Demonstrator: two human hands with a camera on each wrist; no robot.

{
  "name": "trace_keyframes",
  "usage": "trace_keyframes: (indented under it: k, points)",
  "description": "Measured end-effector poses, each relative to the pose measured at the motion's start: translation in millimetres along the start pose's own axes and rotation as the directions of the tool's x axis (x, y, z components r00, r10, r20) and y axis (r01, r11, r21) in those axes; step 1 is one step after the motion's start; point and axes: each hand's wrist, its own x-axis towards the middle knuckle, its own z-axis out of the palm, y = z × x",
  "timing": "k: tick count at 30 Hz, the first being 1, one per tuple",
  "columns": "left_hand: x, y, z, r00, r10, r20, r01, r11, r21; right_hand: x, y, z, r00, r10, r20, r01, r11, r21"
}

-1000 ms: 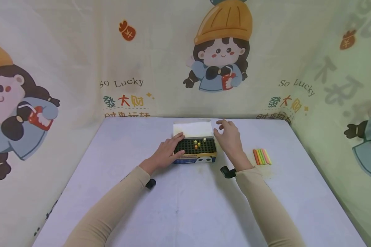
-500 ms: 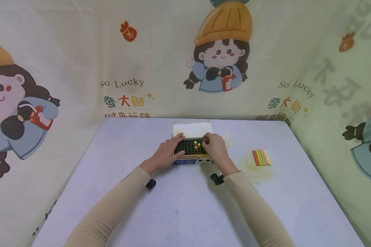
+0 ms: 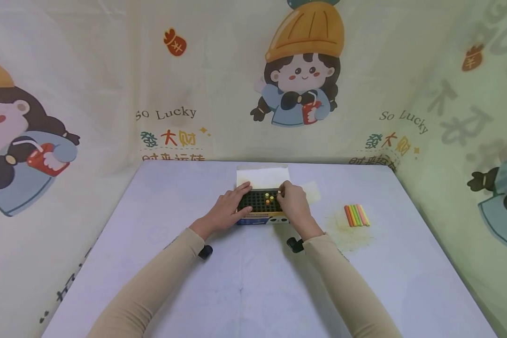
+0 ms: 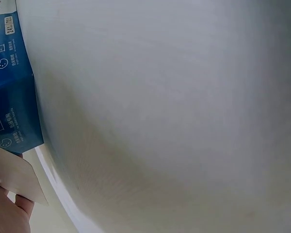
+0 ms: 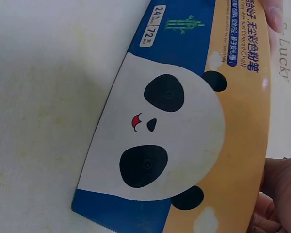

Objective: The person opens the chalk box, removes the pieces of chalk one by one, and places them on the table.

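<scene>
A blue and yellow chalk box [image 3: 257, 219] with a panda on its front stands on the table, its lid [image 3: 262, 177] folded back. Its black tray of holes [image 3: 253, 201] has several chalk sticks [image 3: 268, 199] poking up, yellow and orange at the tips. My left hand [image 3: 225, 209] holds the box's left end, thumb along the front edge and fingers toward the back. At the right end of the tray, my right hand [image 3: 295, 202] pinches a pale chalk stick [image 3: 279, 191]. In the right wrist view the panda [image 5: 184, 131] fills the middle, with the curled right fingers at the lower right edge.
A row of several chalk sticks [image 3: 357, 216], orange, green, pink and yellow, lies on the table [image 3: 245, 291] to the right. Yellowish dust marks the cloth beside them. A printed cloth backdrop [image 3: 224, 84] hangs behind the table's far edge.
My right hand has come left and down from beside the box to the tray's right end, where it now pinches the pale chalk stick. The left hand stays in place on the box.
</scene>
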Motion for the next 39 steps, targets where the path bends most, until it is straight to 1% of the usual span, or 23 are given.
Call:
trace_keyframes:
  k: [2, 4, 10, 18, 23, 28, 33, 39]
  points:
    - [-0.2, -0.5, 0.2, 1.0, 0.004, -0.001, -0.004, 1.0, 0.001, 0.2, 0.4, 0.8, 1.0, 0.011, -0.003, -0.011, 1.0, 0.003]
    - [-0.3, -0.7, 0.3, 1.0, 0.008, -0.002, -0.008, 1.0, 0.001, 0.4, 1.3, 1.4, 1.0, 0.004, -0.013, -0.004, 1.0, -0.004]
    - [-1.1, 1.3, -1.6, 1.0, 0.005, 0.006, -0.005, 1.0, -0.005, -0.3, 3.7, 2.7, 0.996, -0.071, -0.059, 0.068, 0.997, -0.045]
    - [-1.3, 1.8, -2.8, 1.0, -0.002, 0.011, 0.002, 1.0, 0.003, -1.5, 4.2, 4.3, 0.989, -0.122, -0.089, 0.115, 0.99, -0.078]
    - [-0.9, 0.6, -3.3, 1.0, 0.007, 0.013, -0.007, 1.0, 0.002, -4.0, 2.8, 4.5, 0.986, -0.129, -0.11, 0.121, 0.99, -0.073]
    - [-0.2, 0.2, -6.6, 0.999, 0.006, 0.032, -0.006, 1.0, 0.001, -4.9, 2.3, 5.6, 0.982, -0.136, -0.13, 0.128, 0.989, -0.07]
    - [1.2, -0.8, -6.0, 0.999, 0.015, 0.029, -0.015, 1.0, 0.006, -4.3, 3.2, 7.1, 0.974, -0.139, -0.178, 0.137, 0.99, -0.028]
    - [2.2, -2.0, -4.2, 1.0, 0.017, 0.025, -0.018, 1.0, 0.012, -5.0, 3.1, 6.9, 0.962, -0.139, -0.236, 0.154, 0.987, 0.047]
